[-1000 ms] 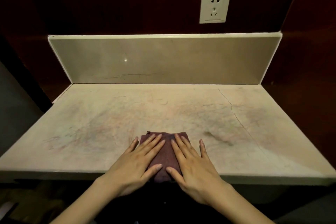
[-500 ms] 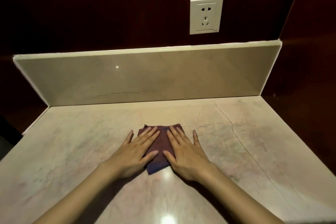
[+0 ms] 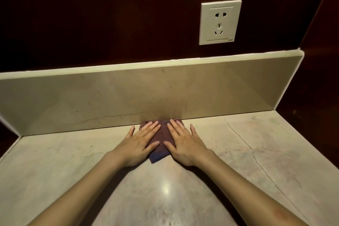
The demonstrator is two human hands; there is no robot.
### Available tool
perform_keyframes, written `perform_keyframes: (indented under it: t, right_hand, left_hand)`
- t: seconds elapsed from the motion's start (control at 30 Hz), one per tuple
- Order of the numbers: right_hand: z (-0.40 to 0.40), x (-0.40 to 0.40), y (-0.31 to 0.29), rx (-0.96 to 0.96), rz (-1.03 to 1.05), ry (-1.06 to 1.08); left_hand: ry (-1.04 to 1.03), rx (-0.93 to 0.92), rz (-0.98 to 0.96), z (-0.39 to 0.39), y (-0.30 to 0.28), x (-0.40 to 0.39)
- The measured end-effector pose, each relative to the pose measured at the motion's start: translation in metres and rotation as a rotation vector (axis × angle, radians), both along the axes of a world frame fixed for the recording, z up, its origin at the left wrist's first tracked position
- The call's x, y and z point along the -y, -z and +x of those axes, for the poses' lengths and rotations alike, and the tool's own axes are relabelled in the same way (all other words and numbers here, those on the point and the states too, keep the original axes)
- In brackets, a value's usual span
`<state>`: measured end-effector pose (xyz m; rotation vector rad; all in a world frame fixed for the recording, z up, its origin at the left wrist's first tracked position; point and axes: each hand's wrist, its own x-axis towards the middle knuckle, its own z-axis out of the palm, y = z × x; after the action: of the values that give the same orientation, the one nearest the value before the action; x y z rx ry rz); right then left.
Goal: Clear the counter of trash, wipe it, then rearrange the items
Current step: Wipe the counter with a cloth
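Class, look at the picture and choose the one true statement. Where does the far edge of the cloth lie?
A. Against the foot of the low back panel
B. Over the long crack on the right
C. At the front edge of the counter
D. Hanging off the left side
A: the cloth reaches the foot of the back panel, with the left hand and right hand pressed flat on it.

Item count, head view:
- Hands: 2, left hand (image 3: pixel 136 145) and right hand (image 3: pixel 185 143).
- Cloth (image 3: pixel 161 139): 1, dark purple.
- Counter (image 3: pixel 238 161): 1, pale stone.
- Backsplash (image 3: pixel 110 97): 1.
- Wall socket (image 3: pixel 220 22): 1, white.
- Crack (image 3: pixel 256 159) in counter surface: 1 long line.
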<state>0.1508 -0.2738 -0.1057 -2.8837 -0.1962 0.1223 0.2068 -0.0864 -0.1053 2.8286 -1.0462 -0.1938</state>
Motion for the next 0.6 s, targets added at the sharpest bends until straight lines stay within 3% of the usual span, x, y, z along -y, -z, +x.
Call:
perform_keyframes:
  t: [0.33, 0.6]
  right_hand:
    - [0.0, 0.016, 0.002, 0.028, 0.009, -0.01]
    - [-0.019, 0.083, 0.0, 0.019, -0.033, 0.07]
  left_hand:
    - [-0.011, -0.016, 0.005, -0.004, 0.002, 0.015]
    - [0.028, -0.006, 0.021, -0.016, 0.002, 0.091]
